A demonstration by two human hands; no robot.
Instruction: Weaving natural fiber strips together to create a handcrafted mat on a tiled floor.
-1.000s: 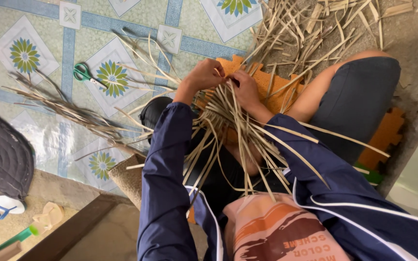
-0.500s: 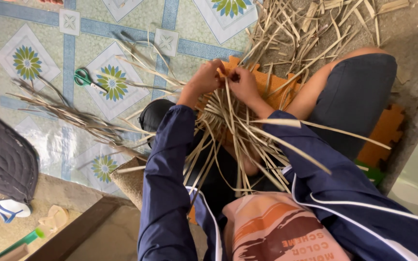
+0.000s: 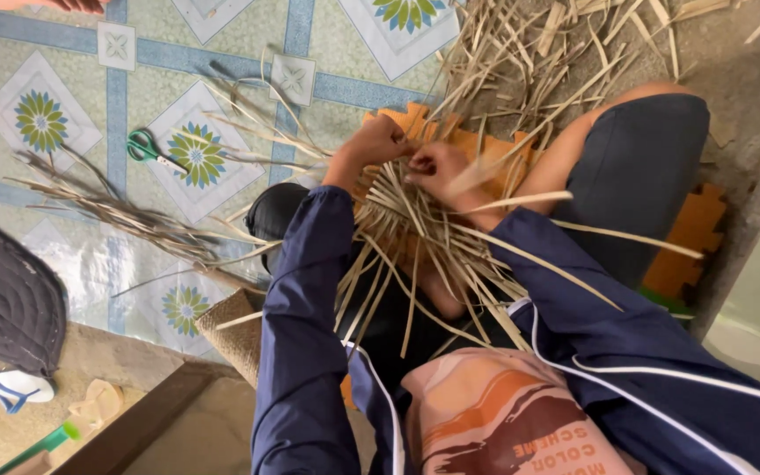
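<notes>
Straw strips [image 3: 415, 237] pinched by left hand [image 3: 378, 141], right hand [image 3: 437, 167], green scissors [image 3: 147, 148] aside

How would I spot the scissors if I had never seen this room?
Start on the patterned floor tiles left of the person's hands. The scissors lie at the edge of a tile with a green and yellow flower, above the loose dry strips. Their bright green handles mark them out from the pale straw-coloured strips.

Loose straw strips [image 3: 565, 53] crowded the floor ahead; open tiled floor [image 3: 46, 53] lay at left, beyond the scissors [image 3: 153, 149].
</notes>
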